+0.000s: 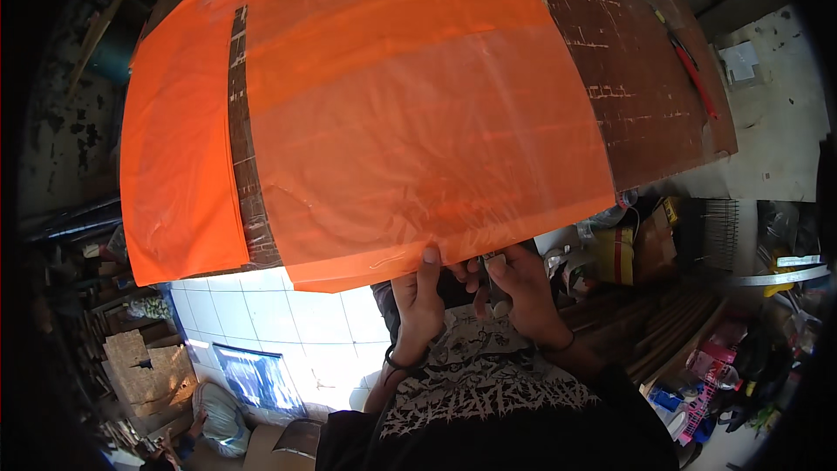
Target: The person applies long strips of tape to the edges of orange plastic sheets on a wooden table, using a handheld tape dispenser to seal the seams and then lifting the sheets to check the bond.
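"Hands first: how do they stand?"

"Close side by side at the near edge of the worn brown table (pixel 641 78). The left hand (pixel 417 303) has its thumb pressed on the near margin of the translucent orange plastic sheet (pixel 418 122), seemingly pinching it against fingers tucked beneath. The right hand (pixel 528 292) is curled in beside it, thumb toward the same margin; I cannot tell whether its fingertips are closed on the plastic or on something small."

"And where does that sheet lie?"

"Across the middle of the table, its margin slightly overhanging the table's near edge. A brighter orange plastic sheet (pixel 179 148) covers the table's left side, with a narrow strip of bare tabletop between the two. The red-handled tool (pixel 696 81) lies on the table's right side, touched by neither hand."

"Which step would you call this?"

"Working the margin by hand, I'd judge: gathering it, or perhaps parting or folding layers. Creases fan from the fingers toward the table's middle, so the plastic seems to be under some pull."

"What does the next move call for?"

"A sure pinch on both sides, I think, then gentle, even tension along the table's near edge. Plastic this thin could slip or stretch if one hand tugs harder."
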Demonstrator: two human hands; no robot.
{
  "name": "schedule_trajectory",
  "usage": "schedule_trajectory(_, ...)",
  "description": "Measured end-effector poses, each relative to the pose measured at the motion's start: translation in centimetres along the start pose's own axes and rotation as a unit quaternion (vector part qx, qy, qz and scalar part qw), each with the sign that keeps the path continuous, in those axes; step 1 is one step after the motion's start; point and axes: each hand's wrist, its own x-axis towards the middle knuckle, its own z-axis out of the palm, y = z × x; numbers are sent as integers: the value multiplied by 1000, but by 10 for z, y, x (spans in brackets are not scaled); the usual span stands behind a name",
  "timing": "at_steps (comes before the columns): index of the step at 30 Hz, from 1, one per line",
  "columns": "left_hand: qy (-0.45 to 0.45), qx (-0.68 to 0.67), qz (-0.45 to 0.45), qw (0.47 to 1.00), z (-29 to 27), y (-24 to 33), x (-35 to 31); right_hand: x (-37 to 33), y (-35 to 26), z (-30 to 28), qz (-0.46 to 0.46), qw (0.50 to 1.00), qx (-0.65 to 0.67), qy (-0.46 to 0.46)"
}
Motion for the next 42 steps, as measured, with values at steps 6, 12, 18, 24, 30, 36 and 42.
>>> schedule_trajectory(6,-73,-53,-13,996,0,6,2,5,0,6,1,1000,-2,-26)
schedule_trajectory(12,-81,-56,-34,995,-2,9,1,7,1,10,24,999,5,-40)
schedule_trajectory(18,-90,-33,-31,995,3,13,0,4,4,13,1,999,0,-43)
schedule_trajectory(24,-102,-51,-34,993,-4,0,1,1,2,17,-16,1000,-6,15)
schedule_trajectory(30,-108,-33,-29,993,-4,-1,0,1,4,15,-3,1000,-25,19)
schedule_trajectory(36,-41,-26,16,999,5,4,5,-1,7,5,-41,996,-13,74)
schedule_trajectory(42,-22,-5,0,1000,0,-6,4,-2,-2,4,-45,971,-96,213)
